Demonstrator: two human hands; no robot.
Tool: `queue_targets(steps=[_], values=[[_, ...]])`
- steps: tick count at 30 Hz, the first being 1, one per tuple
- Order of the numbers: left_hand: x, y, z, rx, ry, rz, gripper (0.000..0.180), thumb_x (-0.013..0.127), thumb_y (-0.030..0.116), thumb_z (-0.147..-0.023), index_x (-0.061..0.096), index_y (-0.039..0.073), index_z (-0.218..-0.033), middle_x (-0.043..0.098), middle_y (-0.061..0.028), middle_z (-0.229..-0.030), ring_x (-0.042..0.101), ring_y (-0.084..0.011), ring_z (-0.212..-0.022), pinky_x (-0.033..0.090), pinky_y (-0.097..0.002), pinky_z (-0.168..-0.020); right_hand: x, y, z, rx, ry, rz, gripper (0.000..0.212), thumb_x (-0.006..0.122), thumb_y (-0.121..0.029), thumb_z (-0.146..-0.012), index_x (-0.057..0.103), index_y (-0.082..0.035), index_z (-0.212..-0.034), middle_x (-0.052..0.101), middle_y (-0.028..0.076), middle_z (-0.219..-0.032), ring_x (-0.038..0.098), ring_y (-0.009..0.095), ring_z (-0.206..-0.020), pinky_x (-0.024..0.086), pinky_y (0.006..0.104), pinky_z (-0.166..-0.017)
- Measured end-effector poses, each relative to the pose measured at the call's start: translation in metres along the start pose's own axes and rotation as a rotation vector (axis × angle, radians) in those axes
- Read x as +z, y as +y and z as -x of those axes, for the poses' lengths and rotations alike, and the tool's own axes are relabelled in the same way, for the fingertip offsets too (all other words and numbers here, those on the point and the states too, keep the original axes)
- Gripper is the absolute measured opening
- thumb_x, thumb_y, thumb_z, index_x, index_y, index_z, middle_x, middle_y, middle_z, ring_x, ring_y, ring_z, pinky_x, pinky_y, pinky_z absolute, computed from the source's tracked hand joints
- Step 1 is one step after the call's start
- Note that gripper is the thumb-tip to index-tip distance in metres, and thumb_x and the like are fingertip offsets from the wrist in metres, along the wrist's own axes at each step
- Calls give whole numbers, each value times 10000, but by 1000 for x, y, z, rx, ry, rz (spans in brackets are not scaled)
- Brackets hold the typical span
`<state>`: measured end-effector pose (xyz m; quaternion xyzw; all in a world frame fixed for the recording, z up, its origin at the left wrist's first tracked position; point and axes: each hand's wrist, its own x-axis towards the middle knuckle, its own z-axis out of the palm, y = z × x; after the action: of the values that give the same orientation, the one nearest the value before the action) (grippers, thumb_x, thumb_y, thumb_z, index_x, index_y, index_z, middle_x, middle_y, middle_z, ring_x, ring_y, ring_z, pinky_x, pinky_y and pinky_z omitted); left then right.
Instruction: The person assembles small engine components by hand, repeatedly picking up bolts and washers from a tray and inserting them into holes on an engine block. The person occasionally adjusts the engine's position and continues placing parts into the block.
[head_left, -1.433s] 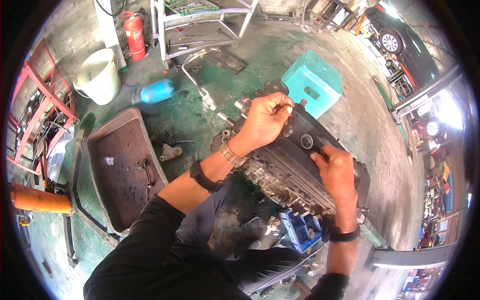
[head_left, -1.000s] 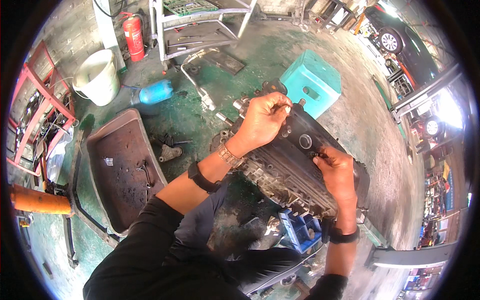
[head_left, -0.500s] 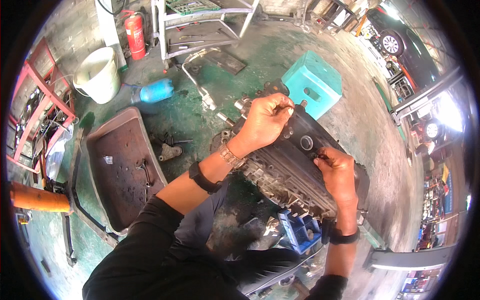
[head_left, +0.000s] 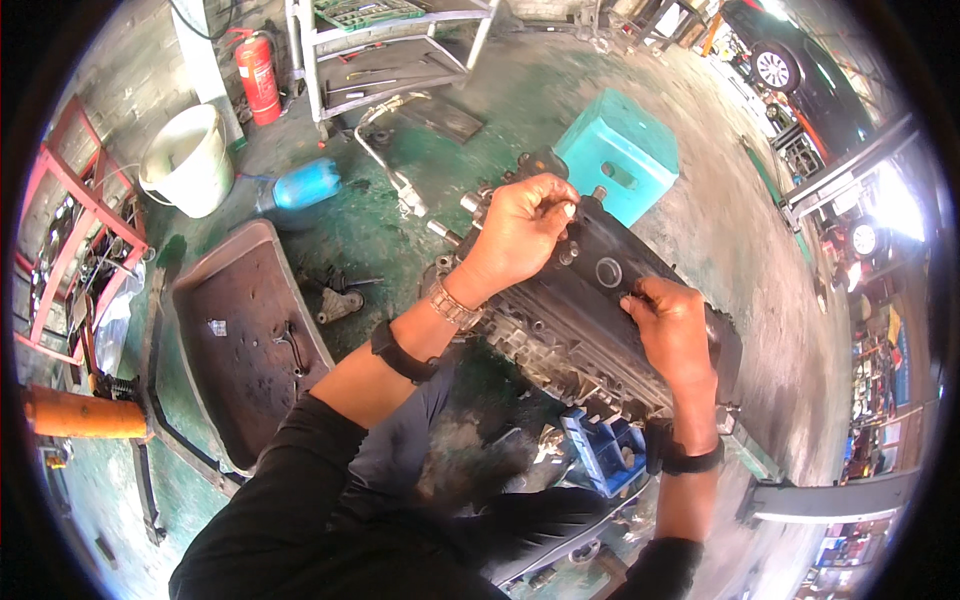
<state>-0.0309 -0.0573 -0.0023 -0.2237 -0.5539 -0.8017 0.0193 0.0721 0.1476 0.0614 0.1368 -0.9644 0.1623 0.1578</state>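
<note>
A greasy engine [head_left: 545, 350] with a black valve cover [head_left: 625, 245] lies in front of me. Over the cover's far left end is my left hand [head_left: 520, 235], its thumb and fingers pinched; whatever sits between them is too small to make out. My right hand [head_left: 670, 325] is by the round filler hole [head_left: 608, 272], fingers curled together at the cover's surface. What those fingertips hold, if anything, is hidden. Just left of the hole, a small bolt-like fitting [head_left: 568, 252] stands up from the cover.
Left of me lies a brown tray [head_left: 215, 390] with a few small parts. A turquoise stool [head_left: 630, 150] stands beyond the engine, a blue parts bin [head_left: 595, 460] below it. Farther off are a white bucket [head_left: 190, 165], a blue bottle [head_left: 307, 184], a fire extinguisher [head_left: 257, 80] and a metal rack [head_left: 390, 75].
The view has shifted slightly. My left hand stays pinched near the cover's far end. My right hand stays curled by the filler hole, its fingers slightly repositioned.
</note>
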Motion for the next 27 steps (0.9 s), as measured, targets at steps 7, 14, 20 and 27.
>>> queue_targets(steps=[7, 14, 20, 27], values=[[-7, 2, -14, 44, -326, -438, 200, 632, -73, -854, 698, -13, -1034, 709, -53, -990, 653, -133, -906, 528, -305, -827, 8, 10, 4, -47, 65, -52, 140, 747, 4, -774, 639, 45, -854, 584, 231, -732, 596, 378, -652, 467, 380, -604], [-14, 16, -23, -157, -494, -412, 231, 628, -125, -830, 700, -33, -1028, 716, -78, -1012, 654, -141, -926, 528, -290, -851, 13, 15, 12, -26, 138, -103, 154, 739, 8, -779, 673, 41, -914, 638, 215, -782, 634, 368, -692, 490, 386, -636], [-13, 19, -25, -199, -509, -410, 287, 628, -147, -811, 700, -21, -1059, 695, -41, -1021, 633, -133, -932, 522, -289, -844, 13, 17, 16, -5, 145, -154, 149, 711, 0, -796, 678, 36, -937, 643, 230, -828, 632, 412, -771, 498, 413, -673], [-12, 19, -24, -169, -537, -470, 321, 618, -166, -806, 688, -21, -1084, 676, -24, -1035, 629, -126, -960, 510, -282, -853, 21, 20, 19, -11, 214, -154, 130, 704, 3, -791, 674, 47, -910, 646, 234, -838, 633, 421, -802, 505, 437, -705]])
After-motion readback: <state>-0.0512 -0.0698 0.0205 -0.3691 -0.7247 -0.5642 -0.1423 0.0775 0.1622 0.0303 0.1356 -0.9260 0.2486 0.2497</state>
